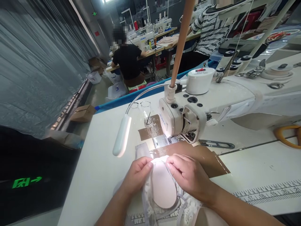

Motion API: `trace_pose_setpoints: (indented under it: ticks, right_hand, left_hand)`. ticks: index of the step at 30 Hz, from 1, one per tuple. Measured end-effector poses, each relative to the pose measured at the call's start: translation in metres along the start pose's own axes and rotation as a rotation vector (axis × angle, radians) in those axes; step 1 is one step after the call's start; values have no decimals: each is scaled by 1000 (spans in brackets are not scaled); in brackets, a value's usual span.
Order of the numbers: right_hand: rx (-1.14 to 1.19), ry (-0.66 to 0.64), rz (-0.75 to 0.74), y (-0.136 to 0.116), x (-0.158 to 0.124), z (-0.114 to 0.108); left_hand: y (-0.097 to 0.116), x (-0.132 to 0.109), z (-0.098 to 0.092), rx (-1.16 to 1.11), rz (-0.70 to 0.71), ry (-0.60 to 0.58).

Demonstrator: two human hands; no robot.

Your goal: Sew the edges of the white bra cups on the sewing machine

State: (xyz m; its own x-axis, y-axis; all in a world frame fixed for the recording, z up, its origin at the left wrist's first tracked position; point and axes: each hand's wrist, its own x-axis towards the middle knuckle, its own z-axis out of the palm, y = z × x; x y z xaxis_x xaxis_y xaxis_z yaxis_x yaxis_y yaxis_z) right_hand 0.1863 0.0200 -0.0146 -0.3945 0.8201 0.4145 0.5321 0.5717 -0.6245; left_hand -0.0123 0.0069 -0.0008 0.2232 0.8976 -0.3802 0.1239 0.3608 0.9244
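A pale bra (pixel 164 185) with a smooth cup and lace trim lies in front of the sewing machine (pixel 171 121). My left hand (pixel 138 172) pinches the upper left edge of the cup between thumb and fingers. On the other side, my right hand (pixel 185 171) grips the same upper edge, so the fabric is stretched between the two hands. Both hands are just short of the metal needle plate (pixel 161 141). Part of the bra's strap and lace hangs toward the front edge, partly hidden by my right forearm.
A lit lamp (pixel 122 135) on a bendy neck hangs at the left. Eyeglasses (pixel 141 105) lie behind it. Metal thread snips (pixel 217 144) and orange-handled scissors (pixel 288 136) lie to the right. A printed ruler (pixel 270 193) runs along the table. Two people sit at machines beyond.
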Motion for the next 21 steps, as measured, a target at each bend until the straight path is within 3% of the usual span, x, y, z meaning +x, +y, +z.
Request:
trace_pose_setpoints:
  ticks: [3,8,11,16,21]
  right_hand:
    - [81,48,71,0,4,-2]
    - [149,-163,130,0,5,8]
    - [150,-149,90,-1,4,12]
    - [195,-134,119,2,3,15]
    - [238,-115,142,-1,5,11]
  left_hand:
    - [1,0,-3,-16,-14,-40]
    - [0,1,-6,26,22,-157]
    - [0,0,-6,99,50,-194]
    - [-4,-3,1,736,486,70]
    - [-3,-7,9,819,536,181]
